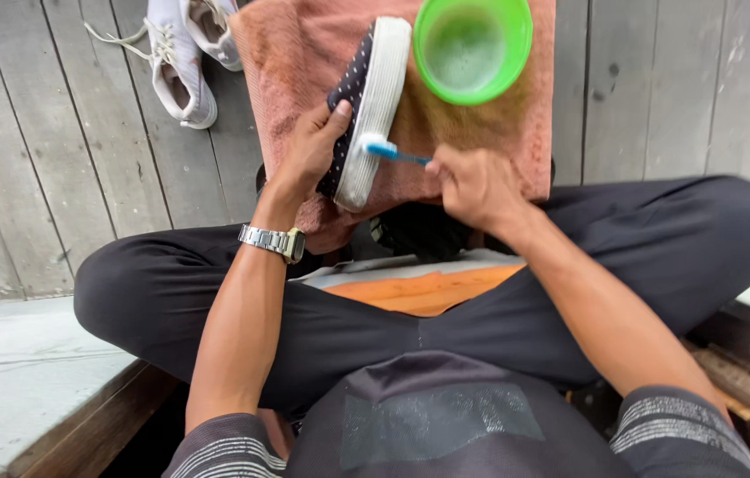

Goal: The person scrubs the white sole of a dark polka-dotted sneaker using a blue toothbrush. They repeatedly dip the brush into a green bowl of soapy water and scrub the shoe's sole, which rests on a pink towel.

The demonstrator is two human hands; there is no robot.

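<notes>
A person's left hand (311,146) grips a dark dotted slip-on shoe (366,97) turned on its side, thumb on the fabric, white sole facing right. The right hand (472,184) is closed around a blue toothbrush (395,154) whose bristles press against the sole's lower edge. The shoe lies on a pink towel (286,53) beside a green bowl (472,46); a pair of white sneakers (182,62) lies on the grey plank floor (47,159) to the left
</notes>
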